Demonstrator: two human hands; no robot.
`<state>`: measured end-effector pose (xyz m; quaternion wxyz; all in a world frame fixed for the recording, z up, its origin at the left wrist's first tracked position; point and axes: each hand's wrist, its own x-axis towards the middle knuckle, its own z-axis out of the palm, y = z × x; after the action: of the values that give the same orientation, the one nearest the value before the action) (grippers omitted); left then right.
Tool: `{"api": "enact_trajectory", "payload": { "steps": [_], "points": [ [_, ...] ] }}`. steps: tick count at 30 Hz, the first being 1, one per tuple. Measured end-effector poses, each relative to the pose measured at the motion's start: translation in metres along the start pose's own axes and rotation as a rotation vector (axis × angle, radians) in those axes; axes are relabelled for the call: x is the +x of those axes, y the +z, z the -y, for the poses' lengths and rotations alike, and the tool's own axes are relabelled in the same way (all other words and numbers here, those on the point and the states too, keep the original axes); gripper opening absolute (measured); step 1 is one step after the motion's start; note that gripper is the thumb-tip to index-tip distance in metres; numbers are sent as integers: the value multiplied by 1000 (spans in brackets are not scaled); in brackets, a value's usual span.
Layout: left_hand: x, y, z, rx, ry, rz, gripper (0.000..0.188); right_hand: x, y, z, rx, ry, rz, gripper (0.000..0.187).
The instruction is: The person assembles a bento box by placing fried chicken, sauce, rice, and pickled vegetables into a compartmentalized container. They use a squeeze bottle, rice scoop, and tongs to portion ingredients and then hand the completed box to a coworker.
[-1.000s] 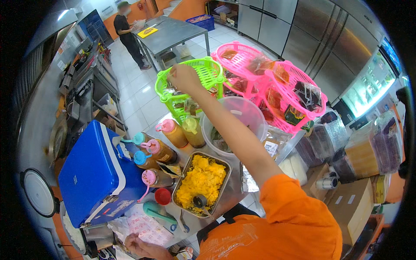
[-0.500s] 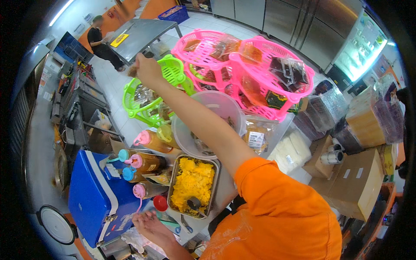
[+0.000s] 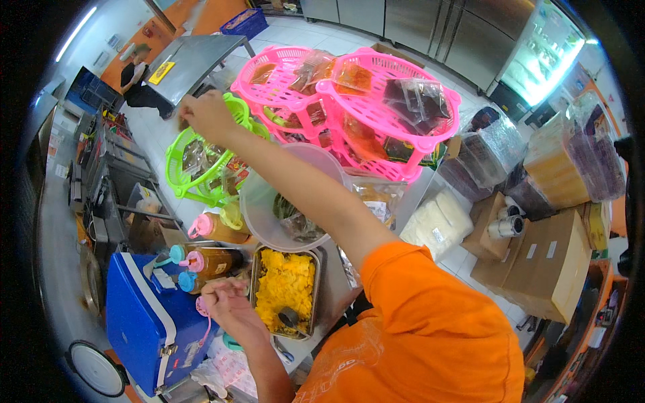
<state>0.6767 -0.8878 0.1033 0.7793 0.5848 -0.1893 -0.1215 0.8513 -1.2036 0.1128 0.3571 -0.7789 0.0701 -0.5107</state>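
My right arm reaches far forward across the table. My right hand (image 3: 209, 115) is raised above the back of the green basket (image 3: 176, 176), its fingers closed around something small and brownish that I cannot make out. Loosely bent, my left hand (image 3: 232, 307) hovers beside the squeeze bottles and holds nothing that I can see. Just to its right is a metal tray (image 3: 316, 305) of yellow, crumbly food (image 3: 285, 282) with a dark scoop (image 3: 289, 316) in it. A clear round tub (image 3: 259, 221) with packets inside stands behind the tray, partly covered by my right forearm.
Pink baskets (image 3: 440, 138) with bagged food stand at the back. Squeeze bottles (image 3: 218, 260) and a blue cooler box (image 3: 138, 316) are on the left. Cardboard boxes (image 3: 537, 269) and white packs (image 3: 440, 225) lie right. Another person (image 3: 140, 84) is by a steel table (image 3: 191, 60).
My left hand has risen toward the tray and bottles, now covering where the red cup was. The right hand stays stretched out. The whole view has shifted a little.
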Motion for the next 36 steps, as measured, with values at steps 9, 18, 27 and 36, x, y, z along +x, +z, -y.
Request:
{"api": "enact_trajectory", "payload": {
  "steps": [9,18,27,36],
  "points": [
    [9,18,30,-87,-275,185,40,-157,-141,134,241,80,611,18],
    [-54,7,60,250,-286,473,17,-239,-407,97,-473,839,349,24],
    [-49,-14,46,478,-143,565,29,-256,-389,-58,-781,277,334,31],
    [-68,-37,52,417,-228,451,29,-255,-395,-63,-938,287,359,30]
  ]
}}
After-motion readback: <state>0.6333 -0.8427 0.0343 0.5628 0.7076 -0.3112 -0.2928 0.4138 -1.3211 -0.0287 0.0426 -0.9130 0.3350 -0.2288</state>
